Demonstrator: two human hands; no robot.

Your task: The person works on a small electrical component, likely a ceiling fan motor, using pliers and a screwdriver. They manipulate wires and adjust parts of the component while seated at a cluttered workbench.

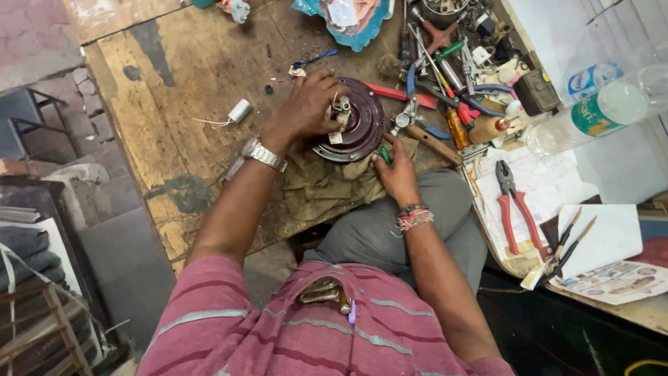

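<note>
A round dark maroon motor housing (362,132) lies on an olive cloth (327,184) at the near edge of the wooden workbench (181,76). My left hand (306,108), with a metal watch on its wrist, rests on the housing's left side, fingers at the small metal and white part in its centre. My right hand (398,174) sits just below the housing, closed on a green-handled tool (385,156) whose tip points at the rim.
Several tools, screwdrivers and pliers are heaped at the bench's far right (452,69). Red-handled pliers (515,205) lie on papers to the right. A small white capacitor (239,111) with wires lies left of the housing. Plastic bottles (591,104) lie at the right.
</note>
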